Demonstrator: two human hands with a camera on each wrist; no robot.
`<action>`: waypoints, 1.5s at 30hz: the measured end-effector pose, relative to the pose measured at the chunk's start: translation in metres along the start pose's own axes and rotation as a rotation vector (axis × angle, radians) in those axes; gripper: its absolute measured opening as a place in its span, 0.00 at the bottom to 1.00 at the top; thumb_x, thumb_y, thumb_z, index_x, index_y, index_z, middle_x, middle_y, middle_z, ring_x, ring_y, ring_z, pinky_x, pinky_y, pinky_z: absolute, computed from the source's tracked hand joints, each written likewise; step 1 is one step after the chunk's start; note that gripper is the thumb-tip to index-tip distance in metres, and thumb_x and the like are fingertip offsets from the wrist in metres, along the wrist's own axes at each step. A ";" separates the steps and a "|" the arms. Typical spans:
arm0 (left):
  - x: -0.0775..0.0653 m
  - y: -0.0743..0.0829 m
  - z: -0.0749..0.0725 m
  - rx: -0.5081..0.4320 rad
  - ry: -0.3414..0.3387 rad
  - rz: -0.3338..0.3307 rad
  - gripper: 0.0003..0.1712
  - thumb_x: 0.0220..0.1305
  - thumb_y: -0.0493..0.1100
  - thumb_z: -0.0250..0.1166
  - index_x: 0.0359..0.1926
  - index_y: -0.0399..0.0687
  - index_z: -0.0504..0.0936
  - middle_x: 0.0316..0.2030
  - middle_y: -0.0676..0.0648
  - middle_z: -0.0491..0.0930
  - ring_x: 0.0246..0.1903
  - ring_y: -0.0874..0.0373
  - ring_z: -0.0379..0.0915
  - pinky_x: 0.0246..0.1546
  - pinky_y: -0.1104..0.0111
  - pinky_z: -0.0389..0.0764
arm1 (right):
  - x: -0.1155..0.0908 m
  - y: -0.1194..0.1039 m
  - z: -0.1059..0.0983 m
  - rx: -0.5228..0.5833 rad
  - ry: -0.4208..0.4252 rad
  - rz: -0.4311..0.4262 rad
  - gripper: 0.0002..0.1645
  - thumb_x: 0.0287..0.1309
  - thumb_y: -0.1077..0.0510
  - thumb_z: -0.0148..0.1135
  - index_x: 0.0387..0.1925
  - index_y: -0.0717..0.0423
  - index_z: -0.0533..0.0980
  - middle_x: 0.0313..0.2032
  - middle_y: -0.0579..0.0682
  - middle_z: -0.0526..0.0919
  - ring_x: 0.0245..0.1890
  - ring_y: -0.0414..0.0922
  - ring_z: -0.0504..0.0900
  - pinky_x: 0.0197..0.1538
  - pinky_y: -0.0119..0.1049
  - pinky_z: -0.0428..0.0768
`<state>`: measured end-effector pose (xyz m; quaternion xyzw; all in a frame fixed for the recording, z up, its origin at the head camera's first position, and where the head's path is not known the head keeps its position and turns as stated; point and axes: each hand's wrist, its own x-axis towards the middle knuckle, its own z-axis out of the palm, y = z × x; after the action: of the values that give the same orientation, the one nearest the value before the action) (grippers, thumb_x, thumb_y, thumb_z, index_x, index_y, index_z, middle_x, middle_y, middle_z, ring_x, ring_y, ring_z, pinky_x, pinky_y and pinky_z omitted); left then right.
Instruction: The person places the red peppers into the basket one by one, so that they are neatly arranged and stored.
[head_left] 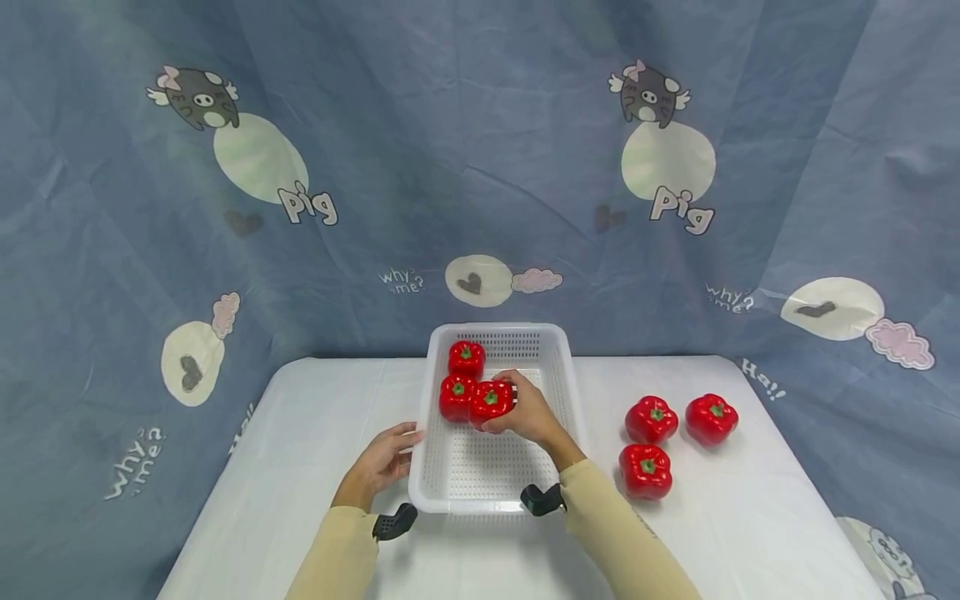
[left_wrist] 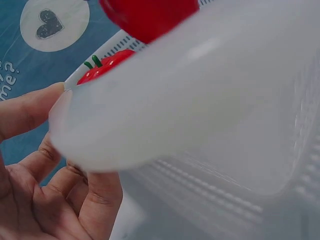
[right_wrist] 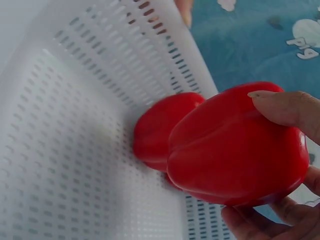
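A white perforated plastic basket stands upright on the table. Over its inside, my right hand grips a red bell pepper with a green stem, thumb on one side and fingers on the other. The right wrist view shows this held pepper up close, partly covering another pepper behind it. Two more red bell peppers, one at the back and one nearer, lie along the basket's left side. My left hand holds the basket's left rim, thumb above and fingers below.
To the right of the basket, three red bell peppers lie on the white table: one at the back, one farther right and one in front. A blue printed curtain hangs behind the table and along its sides.
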<state>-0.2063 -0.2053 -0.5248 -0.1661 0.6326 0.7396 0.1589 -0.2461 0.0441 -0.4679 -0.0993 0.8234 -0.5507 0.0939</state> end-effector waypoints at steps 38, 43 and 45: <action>0.001 -0.001 0.000 0.005 0.001 0.010 0.24 0.65 0.41 0.62 0.59 0.36 0.71 0.53 0.37 0.76 0.45 0.47 0.79 0.44 0.54 0.84 | 0.016 -0.008 0.033 -0.246 -0.270 0.169 0.41 0.32 0.61 0.82 0.51 0.53 0.70 0.50 0.53 0.77 0.53 0.53 0.75 0.54 0.51 0.80; 0.000 -0.001 0.001 0.007 -0.004 0.017 0.24 0.65 0.41 0.62 0.59 0.35 0.70 0.55 0.34 0.75 0.48 0.44 0.79 0.44 0.53 0.83 | 0.016 -0.007 0.036 -0.268 -0.301 0.225 0.38 0.31 0.62 0.82 0.47 0.53 0.71 0.48 0.53 0.77 0.50 0.52 0.75 0.50 0.52 0.81; 0.000 -0.002 0.000 0.005 -0.006 0.018 0.24 0.65 0.40 0.62 0.59 0.35 0.70 0.55 0.33 0.74 0.48 0.43 0.78 0.45 0.53 0.83 | 0.017 -0.006 0.037 -0.275 -0.312 0.226 0.37 0.31 0.63 0.81 0.48 0.54 0.72 0.48 0.53 0.77 0.49 0.52 0.75 0.51 0.52 0.81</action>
<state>-0.2059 -0.2046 -0.5266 -0.1576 0.6357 0.7397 0.1544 -0.2519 0.0041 -0.4767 -0.1024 0.8721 -0.3974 0.2666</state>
